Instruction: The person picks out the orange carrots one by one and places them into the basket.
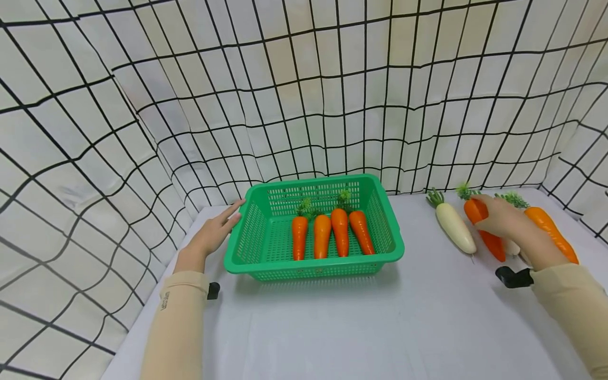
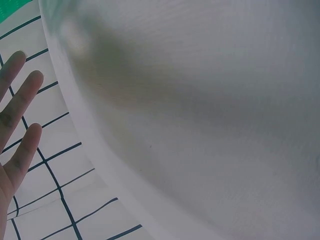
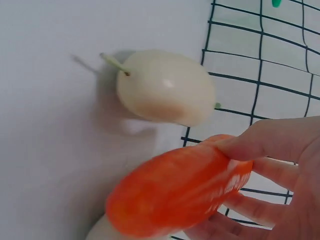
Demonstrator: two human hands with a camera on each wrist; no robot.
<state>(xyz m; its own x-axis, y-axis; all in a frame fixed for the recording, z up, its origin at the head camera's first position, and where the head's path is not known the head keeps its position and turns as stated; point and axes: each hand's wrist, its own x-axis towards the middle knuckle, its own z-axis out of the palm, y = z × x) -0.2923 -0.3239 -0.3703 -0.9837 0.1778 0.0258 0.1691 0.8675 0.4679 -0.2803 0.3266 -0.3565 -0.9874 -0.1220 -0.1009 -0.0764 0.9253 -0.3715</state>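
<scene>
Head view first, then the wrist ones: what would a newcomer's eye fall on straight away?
Most likely the bright green basket in the middle of the white table, with four orange carrots lying side by side inside. Next, the right hand at the far right, gripping another carrot beside a white radish. The left hand is at the basket's left rim, fingers extended.

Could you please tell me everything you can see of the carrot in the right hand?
The carrot is orange, glossy and plastic-looking, tapering from a thick end with frilly green leaves. The right hand grips it near that end; its tip points towards the person. It is right of a white radish; contact with the table is unclear.
</scene>
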